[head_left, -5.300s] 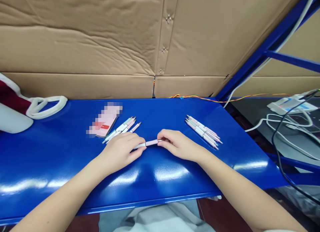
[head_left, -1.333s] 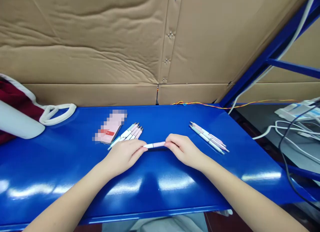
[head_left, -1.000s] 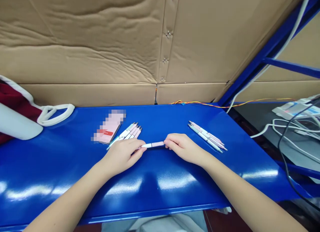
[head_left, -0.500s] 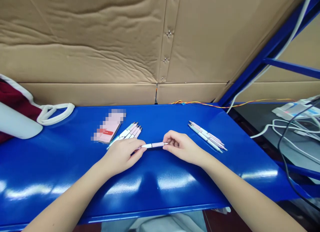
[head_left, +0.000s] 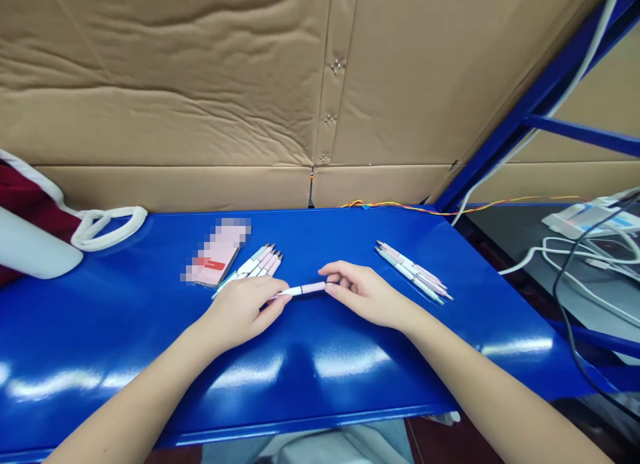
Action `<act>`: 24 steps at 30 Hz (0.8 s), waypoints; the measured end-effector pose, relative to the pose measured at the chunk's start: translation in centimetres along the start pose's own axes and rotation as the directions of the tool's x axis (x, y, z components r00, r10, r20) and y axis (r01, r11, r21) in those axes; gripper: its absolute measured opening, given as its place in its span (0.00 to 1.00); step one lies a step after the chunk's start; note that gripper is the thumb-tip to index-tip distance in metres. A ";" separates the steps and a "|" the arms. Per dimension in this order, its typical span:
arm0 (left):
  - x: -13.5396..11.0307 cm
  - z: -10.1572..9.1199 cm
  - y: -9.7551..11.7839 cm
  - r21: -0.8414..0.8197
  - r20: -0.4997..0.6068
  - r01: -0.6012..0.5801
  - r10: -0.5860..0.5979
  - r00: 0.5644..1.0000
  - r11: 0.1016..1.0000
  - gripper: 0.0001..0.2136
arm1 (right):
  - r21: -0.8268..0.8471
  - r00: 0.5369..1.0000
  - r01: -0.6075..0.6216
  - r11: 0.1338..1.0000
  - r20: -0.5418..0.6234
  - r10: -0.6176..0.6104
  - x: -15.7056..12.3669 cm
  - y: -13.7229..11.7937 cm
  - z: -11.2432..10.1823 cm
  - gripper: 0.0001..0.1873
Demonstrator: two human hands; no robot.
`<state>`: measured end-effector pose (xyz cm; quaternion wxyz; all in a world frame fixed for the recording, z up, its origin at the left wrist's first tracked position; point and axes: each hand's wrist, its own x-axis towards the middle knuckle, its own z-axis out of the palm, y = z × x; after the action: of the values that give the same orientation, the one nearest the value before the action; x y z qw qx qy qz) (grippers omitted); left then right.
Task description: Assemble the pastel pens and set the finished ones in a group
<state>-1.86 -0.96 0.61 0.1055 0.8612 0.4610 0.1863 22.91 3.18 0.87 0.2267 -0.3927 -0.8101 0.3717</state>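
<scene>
1. I had both hands together on one pen (head_left: 303, 290), which lay crosswise between them above the table (head_left: 390, 377); I could not tell whether it touched the surface.
2. My left hand (head_left: 245, 311) was closed over the pen's left end, with that end tucked under the fingers.
3. My right hand (head_left: 363, 296) touched the pen's right end, but I could not tell whether it gripped it.
4. The steady left hold and the light right touch kept the pen level and well clear of the other pens, which suited this close handling.
5. The left pens (head_left: 260, 265) lay just beyond my left hand, beside the phone (head_left: 217, 251); the right pens (head_left: 413, 273) lay beyond my right hand.
</scene>
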 end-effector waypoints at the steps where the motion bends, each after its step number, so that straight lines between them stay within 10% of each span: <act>1: 0.0 0.0 0.0 0.002 -0.003 -0.001 0.001 1.000 1.000 0.12 | -0.020 1.000 0.011 1.000 0.001 -0.011 0.0 0.0 0.0 0.10; 24: 0.1 0.0 0.4 0.178 -0.039 0.096 -0.090 0.995 0.979 0.14 | -0.222 0.992 -0.029 0.975 -0.129 0.000 0.1 1.1 -2.0 0.06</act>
<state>-1.48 -1.12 0.76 0.0289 0.8416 0.5174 0.1523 24.67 4.61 1.28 0.2301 -0.4446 -0.8276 0.2539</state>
